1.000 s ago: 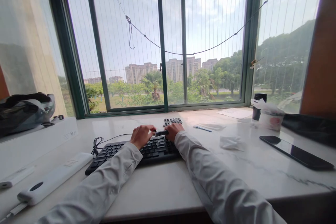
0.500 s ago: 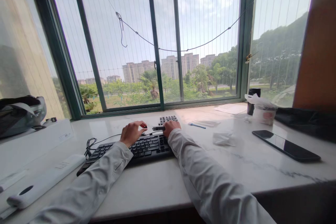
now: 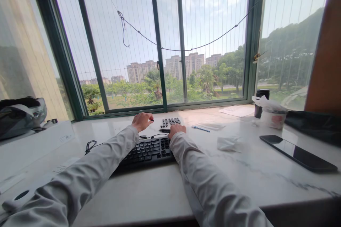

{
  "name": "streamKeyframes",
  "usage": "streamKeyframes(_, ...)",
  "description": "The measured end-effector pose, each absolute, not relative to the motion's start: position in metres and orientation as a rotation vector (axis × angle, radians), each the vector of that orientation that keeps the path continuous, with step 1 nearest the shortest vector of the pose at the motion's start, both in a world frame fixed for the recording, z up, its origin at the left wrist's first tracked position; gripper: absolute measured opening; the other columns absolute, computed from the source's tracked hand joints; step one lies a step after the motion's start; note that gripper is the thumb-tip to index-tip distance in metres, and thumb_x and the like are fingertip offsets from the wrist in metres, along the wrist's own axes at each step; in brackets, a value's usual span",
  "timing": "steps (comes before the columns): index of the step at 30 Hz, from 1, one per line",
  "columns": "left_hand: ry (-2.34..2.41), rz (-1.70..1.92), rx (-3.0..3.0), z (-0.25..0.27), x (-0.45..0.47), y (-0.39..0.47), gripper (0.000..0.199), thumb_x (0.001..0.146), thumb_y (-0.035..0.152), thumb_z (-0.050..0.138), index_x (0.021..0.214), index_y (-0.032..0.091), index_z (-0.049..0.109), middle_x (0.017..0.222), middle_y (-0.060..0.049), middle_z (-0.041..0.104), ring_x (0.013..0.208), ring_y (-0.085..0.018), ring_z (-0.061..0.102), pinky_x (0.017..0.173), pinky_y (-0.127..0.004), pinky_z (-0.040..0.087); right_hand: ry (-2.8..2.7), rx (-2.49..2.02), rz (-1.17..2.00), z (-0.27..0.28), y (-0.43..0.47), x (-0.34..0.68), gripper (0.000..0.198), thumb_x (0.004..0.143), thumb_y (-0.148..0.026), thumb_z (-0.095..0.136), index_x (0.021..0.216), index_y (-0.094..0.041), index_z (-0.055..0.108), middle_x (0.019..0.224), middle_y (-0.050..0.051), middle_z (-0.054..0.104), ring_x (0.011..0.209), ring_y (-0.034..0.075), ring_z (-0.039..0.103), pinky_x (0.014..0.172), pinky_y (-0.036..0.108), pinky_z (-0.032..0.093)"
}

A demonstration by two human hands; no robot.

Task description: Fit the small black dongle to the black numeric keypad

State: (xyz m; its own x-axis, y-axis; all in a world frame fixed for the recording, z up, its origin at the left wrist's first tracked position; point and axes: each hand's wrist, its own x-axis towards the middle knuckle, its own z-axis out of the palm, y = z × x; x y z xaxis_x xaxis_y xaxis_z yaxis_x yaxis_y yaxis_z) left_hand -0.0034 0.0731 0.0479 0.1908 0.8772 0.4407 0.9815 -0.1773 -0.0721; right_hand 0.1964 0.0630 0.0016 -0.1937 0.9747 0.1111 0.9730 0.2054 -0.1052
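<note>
A black keyboard (image 3: 149, 152) lies on the white marbled counter, partly covered by my left sleeve. My left hand (image 3: 142, 122) is raised beyond its back edge, thumb and finger pinched on a small black piece (image 3: 152, 119), perhaps a keycap. Near the keyboard's back right corner, my right hand (image 3: 178, 129) is closed round a slim dark tool (image 3: 164, 131) pointing left; its exact kind does not show. Loose keycaps (image 3: 171, 122) stand in rows just behind my right hand. The keyboard's coiled cable (image 3: 90, 146) lies to the left.
A blue pen-like stick (image 3: 201, 128) and a crumpled clear wrapper (image 3: 227, 143) lie right of my hands. Farther right are a black phone (image 3: 297, 152), a bagged tub (image 3: 273, 117) and a dark cylinder (image 3: 262, 95). A white box (image 3: 34, 145) stands left; windows rise behind.
My left hand has moved forward and to the right, from over the keyboard toward the loose keycaps, still pinching the small piece. My right hand has shifted slightly, keeping the dark tool.
</note>
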Motion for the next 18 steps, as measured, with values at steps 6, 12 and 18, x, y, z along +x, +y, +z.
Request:
streamKeyframes(6,-1.934,-0.279,-2.16,0.047,-0.002,0.137,0.02,0.075,0.039,0.068,0.091,0.028,0.072,0.1,0.0,0.073,0.097,-0.02,0.064,0.085,-0.027,0.047,-2.366,-1.895,-0.005,0.0,0.062,0.193,0.042,0.083,-0.035,0.056,0.124,-0.025,0.06,0.12,0.014,0.062,0.115,0.028,0.055,0.092,0.044,0.041)
streamKeyframes(12,-2.101,-0.232,-2.17,0.029,0.007,0.19,0.021,0.07,0.037,0.074,0.089,0.026,0.075,0.1,-0.003,0.073,0.094,-0.02,0.066,0.083,-0.026,0.049,-2.38,-1.915,-0.066,0.001,0.061,0.19,0.044,0.083,-0.034,0.055,0.126,-0.024,0.059,0.122,0.015,0.061,0.115,0.029,0.055,0.092,0.045,0.041)
streamKeyframes(18,-2.182,-0.225,-2.159,0.011,0.007,0.226,0.021,0.071,0.032,0.074,0.091,0.025,0.075,0.095,-0.007,0.074,0.094,-0.022,0.067,0.083,-0.029,0.049,-2.4,-1.941,-0.065,0.004,0.058,0.188,0.043,0.083,-0.034,0.054,0.125,-0.026,0.059,0.121,0.015,0.062,0.115,0.029,0.055,0.091,0.045,0.041)
